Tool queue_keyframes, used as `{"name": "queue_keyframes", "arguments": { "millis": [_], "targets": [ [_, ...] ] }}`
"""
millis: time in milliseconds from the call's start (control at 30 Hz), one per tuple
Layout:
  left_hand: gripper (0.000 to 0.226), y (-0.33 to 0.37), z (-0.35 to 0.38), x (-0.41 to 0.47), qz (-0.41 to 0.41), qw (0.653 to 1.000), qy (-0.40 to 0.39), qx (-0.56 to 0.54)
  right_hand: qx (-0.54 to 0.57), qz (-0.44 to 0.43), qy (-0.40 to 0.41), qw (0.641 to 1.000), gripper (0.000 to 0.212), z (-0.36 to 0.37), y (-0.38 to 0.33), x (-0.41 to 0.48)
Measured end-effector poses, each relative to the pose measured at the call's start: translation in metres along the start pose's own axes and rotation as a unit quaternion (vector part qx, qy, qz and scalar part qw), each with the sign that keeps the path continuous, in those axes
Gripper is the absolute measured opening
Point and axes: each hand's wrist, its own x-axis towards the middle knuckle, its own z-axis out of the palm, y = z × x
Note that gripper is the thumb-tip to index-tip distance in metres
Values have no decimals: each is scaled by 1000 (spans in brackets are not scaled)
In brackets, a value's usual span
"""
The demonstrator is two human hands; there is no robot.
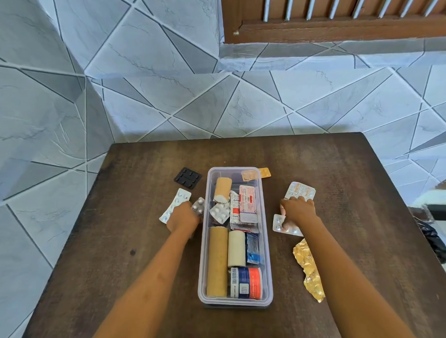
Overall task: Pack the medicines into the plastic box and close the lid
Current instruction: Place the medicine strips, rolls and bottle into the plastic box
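Observation:
A clear plastic box (266,246) stands open in the middle of the table, holding bandage rolls, blister strips, sachets and a blue and orange jar. My left hand (182,218) is beside the box's left wall, closed on a small silver blister strip (198,205), with a white blister strip (175,202) lying under it. My right hand (297,209) rests to the right of the box, fingers on a silver printed strip (300,190), its heel over a white pill strip (280,224). No lid is in view.
A black blister pack (187,177) lies left of the box's far end. Orange strips (257,173) sit at the far right corner of the box. A crumpled gold foil strip (309,270) lies to the right. The dark wooden table (112,253) abuts a tiled wall.

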Motion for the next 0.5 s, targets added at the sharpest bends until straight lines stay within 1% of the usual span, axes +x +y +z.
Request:
{"name": "queue_keyframes", "arguments": {
  "millis": [67,133,167,200,233,267,300,333,367,400,433,467,500],
  "targets": [
    [24,3,-6,-6,0,1000,29,-4,32,2,-7,999,47,1,0,-1],
    [22,5,-21,-8,25,998,63,-14,109,10,9,994,34,-2,2,-5],
    [22,7,-30,-8,51,996,74,-26,158,14,36,987,26,-5,3,-8],
    [23,10,-39,-7,86,993,72,-39,205,20,79,975,22,-10,5,-11],
    [24,15,-47,-6,125,989,59,-54,252,29,136,958,20,-18,7,-15],
    [26,20,-53,-8,159,984,42,-71,299,36,198,933,21,-26,7,-20],
    [26,27,-58,-11,184,978,25,-91,346,38,251,903,22,-37,5,-27],
    [27,34,-60,-16,197,973,1,-115,395,33,284,873,25,-49,1,-32],
    [27,41,-60,-21,198,968,-24,-149,441,18,295,847,28,-61,-5,-37],
    [28,48,-57,-25,191,964,-42,-178,478,-4,286,830,32,-69,-13,-39],
    [30,54,-52,-28,181,963,-47,-195,496,-30,265,826,37,-75,-23,-42],
    [33,60,-46,-31,178,963,-39,-197,487,-55,243,837,42,-76,-32,-42],
    [37,65,-39,-32,176,965,-29,-192,459,-75,224,856,45,-72,-42,-39]
  ]
}}
